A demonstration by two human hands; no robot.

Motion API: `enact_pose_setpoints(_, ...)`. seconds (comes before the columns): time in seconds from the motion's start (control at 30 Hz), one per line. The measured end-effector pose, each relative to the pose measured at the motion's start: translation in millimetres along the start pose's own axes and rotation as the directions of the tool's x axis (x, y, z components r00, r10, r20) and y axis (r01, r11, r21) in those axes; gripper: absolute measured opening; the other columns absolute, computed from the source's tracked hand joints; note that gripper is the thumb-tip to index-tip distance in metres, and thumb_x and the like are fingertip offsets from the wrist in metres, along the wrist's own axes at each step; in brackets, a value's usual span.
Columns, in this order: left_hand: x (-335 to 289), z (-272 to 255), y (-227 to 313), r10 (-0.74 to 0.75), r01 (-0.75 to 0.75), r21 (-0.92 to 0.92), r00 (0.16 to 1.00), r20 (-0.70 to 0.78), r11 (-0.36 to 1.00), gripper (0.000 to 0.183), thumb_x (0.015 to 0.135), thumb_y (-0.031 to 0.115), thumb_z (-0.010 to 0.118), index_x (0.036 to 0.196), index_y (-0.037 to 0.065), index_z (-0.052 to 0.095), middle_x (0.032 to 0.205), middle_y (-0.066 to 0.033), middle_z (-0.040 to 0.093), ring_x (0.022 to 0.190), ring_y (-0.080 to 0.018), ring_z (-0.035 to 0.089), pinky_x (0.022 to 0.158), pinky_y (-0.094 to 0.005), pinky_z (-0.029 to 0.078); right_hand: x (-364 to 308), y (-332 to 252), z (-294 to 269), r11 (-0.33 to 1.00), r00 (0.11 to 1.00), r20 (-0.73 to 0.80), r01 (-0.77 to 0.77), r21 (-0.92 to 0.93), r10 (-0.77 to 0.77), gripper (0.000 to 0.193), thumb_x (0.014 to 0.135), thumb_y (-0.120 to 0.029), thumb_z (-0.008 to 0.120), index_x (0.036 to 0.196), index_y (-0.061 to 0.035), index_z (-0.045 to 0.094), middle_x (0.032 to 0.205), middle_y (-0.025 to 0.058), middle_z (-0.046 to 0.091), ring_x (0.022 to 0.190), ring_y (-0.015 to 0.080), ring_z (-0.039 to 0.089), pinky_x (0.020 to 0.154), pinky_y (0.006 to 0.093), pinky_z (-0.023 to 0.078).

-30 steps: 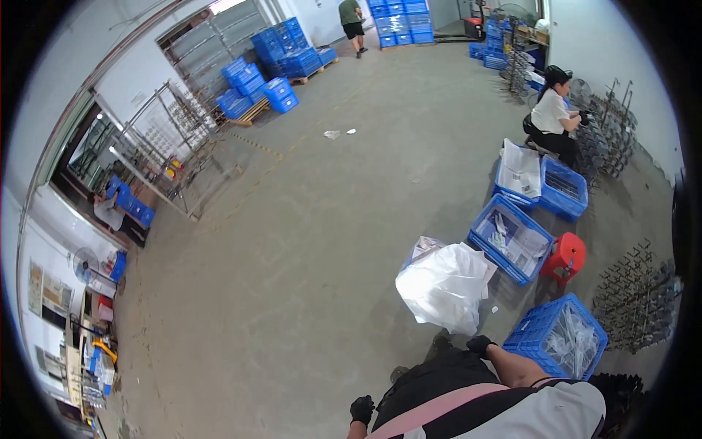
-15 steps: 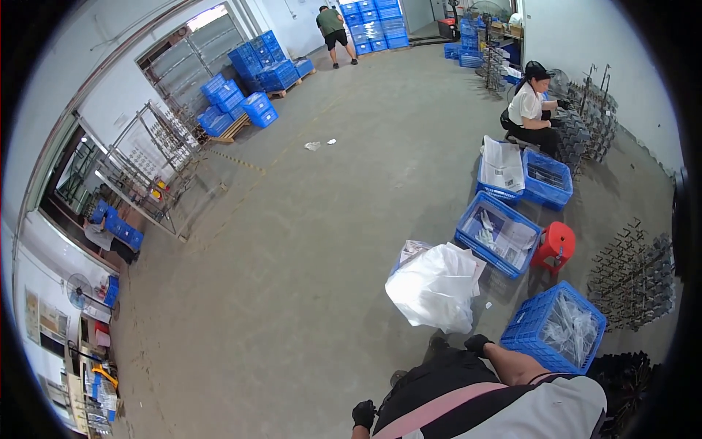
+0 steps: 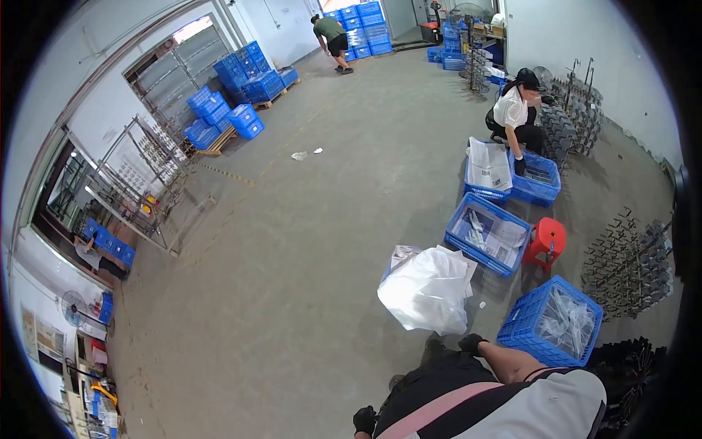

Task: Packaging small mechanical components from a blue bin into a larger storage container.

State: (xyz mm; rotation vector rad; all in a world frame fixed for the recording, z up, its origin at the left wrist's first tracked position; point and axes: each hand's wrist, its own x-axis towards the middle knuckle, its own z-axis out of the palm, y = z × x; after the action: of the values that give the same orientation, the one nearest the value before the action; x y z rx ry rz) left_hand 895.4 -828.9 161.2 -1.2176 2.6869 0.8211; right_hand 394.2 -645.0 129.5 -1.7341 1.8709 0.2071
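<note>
My right hand, in a black glove, rests on my right knee with its fingers lying over it; nothing shows in it. On the other side, my left hand, also in a black glove, is curled beside my left leg, with no object visible in it. Just beyond my feet stands a container topped by a big white plastic sheet, with printed paper sticking out at its edges. To the right of my right hand is a blue crate filled with clear plastic bags.
A blue crate with paper and white pieces stands ahead, beside a red stool. A crouching co-worker reaches into another blue crate. Racks of metal parts stand at right. Blue crates are stacked far left.
The crouching co-worker's hand has come down from the rack into a blue crate. The far person bends forward more. My view has shifted slightly; my hands stay by my legs.
</note>
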Motion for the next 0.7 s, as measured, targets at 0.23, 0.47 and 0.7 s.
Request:
enact_pose_setpoints(0.23, -4, 29, -14, 0.051, -0.043, 0.212, 0.998, -0.033, 0.976, 0.017, 0.085, 0.029, 0.067, 0.084, 0.014, 0.058, 0.073, -0.0093, 0.064, 0.072, -0.0310, 0.065, 0.057, -0.0458, 0.051, -1, -10, -9, 1.000, 1.000, 0.023, -0.004, -0.001, 0.004, 0.025, 0.077, -0.025, 0.066, 0.096, -0.0101, 0.063, 0.094, 0.0152, 0.067, 0.094, 0.0359, 0.066, 0.077, 0.0466, 0.053)
enact_pose_setpoints(0.47, 1, 27, -15, 0.031, -0.029, 0.157, 0.999, -0.010, 0.987, 0.017, 0.085, 0.029, 0.066, 0.084, 0.013, 0.060, 0.074, -0.0091, 0.065, 0.073, -0.0308, 0.066, 0.058, -0.0460, 0.052, 2, -3, 1, 0.999, 0.999, -0.026, 0.037, -0.037, -0.038, 0.025, 0.075, -0.023, 0.065, 0.096, -0.0103, 0.062, 0.093, 0.0147, 0.067, 0.093, 0.0353, 0.066, 0.077, 0.0460, 0.054)
enact_pose_setpoints(0.7, 3, 7, -11, 0.053, -0.057, 0.095, 0.998, 0.039, 0.994, 0.022, 0.089, 0.034, 0.053, 0.080, 0.015, 0.059, 0.074, -0.0092, 0.065, 0.072, -0.0315, 0.066, 0.058, -0.0459, 0.052, 5, -3, -1, 0.998, 0.998, -0.029, 0.050, -0.031, -0.051, 0.025, 0.074, -0.023, 0.065, 0.094, -0.0103, 0.063, 0.091, 0.0141, 0.067, 0.093, 0.0349, 0.066, 0.077, 0.0452, 0.054)
